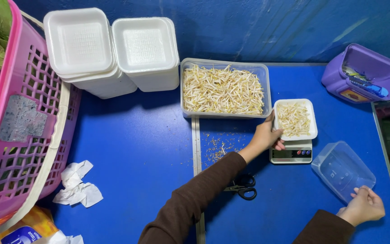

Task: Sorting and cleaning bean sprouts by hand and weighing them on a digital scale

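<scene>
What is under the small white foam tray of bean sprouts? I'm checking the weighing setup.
A small grey digital kitchen scale sits under the small white foam tray; its platform is covered.

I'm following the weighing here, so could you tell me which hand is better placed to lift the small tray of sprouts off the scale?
Probably the left hand: it already grips the small foam tray on the scale. The right hand is at the empty clear container.

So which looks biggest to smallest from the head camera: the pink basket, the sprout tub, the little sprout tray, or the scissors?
1. pink basket, though it is nearest the camera
2. sprout tub
3. little sprout tray
4. scissors, partly hidden
</scene>
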